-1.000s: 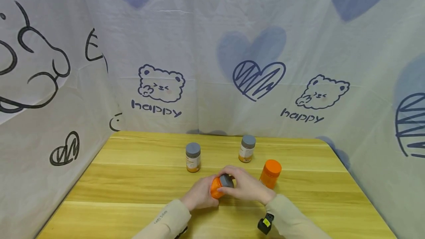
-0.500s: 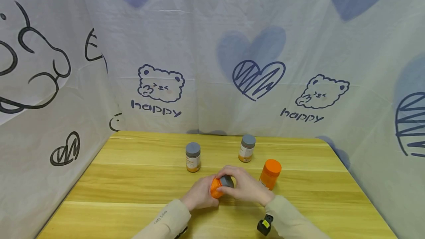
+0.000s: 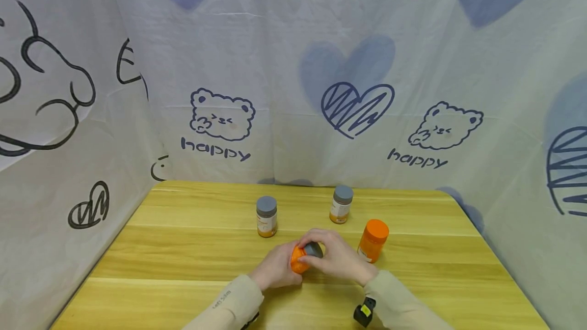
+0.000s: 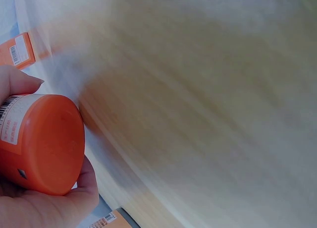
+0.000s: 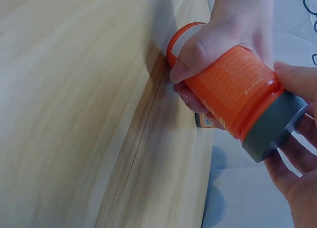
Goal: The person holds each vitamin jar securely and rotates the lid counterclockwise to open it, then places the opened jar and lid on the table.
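An orange bottle with a grey lid is held tilted above the table, its lid end toward the right. My left hand grips the bottle's body, thumb on one side and fingers on the other, as the right wrist view shows. Around the grey lid lie the fingers and thumb of my right hand. In that view the lid sits on the bottle's neck. The bottle's round orange base faces the left wrist camera.
Two bottles with grey lids stand farther back: one bottle left of centre, another bottle right of centre. A bottle with an orange lid stands just beyond my right hand. Printed cloth hangs behind the wooden table.
My right wrist has shifted slightly left while its fingers stay on the grey lid. The left hand and the other bottles keep their places.
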